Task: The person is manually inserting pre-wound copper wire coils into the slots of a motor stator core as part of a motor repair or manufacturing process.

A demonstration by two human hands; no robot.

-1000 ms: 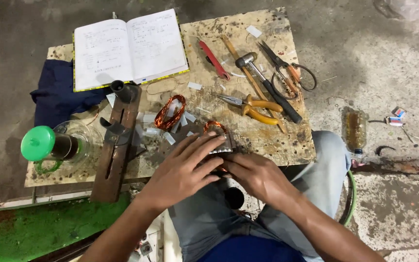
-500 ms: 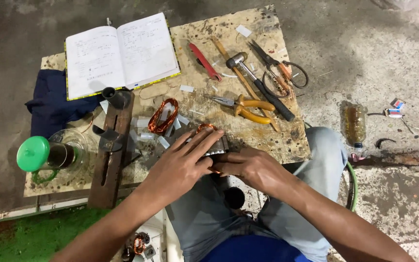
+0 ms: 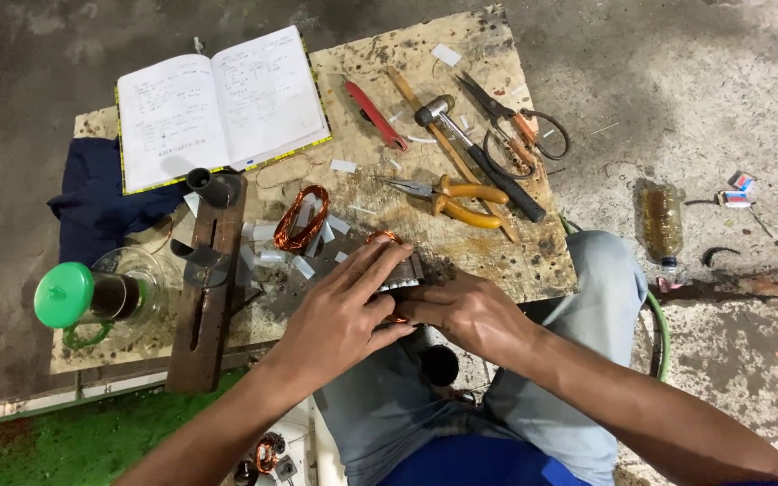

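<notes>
My left hand lies flat over a small metal motor core with copper wire windings at the near edge of the worn wooden board. My right hand grips the same core from the right side, fingers curled under it. Most of the core is hidden by both hands; only its ribbed metal edge and a bit of copper wire show. A loose copper wire coil lies just left of the hands among small white paper strips.
An open notebook lies at the back left over a dark blue cloth. Yellow-handled pliers, a hammer, scissors and a red tool lie at the right. A green-capped jar and a wooden jig stand left.
Both hands stay on the motor core; the fingers have shifted slightly over it. The camera view has shifted a little.
</notes>
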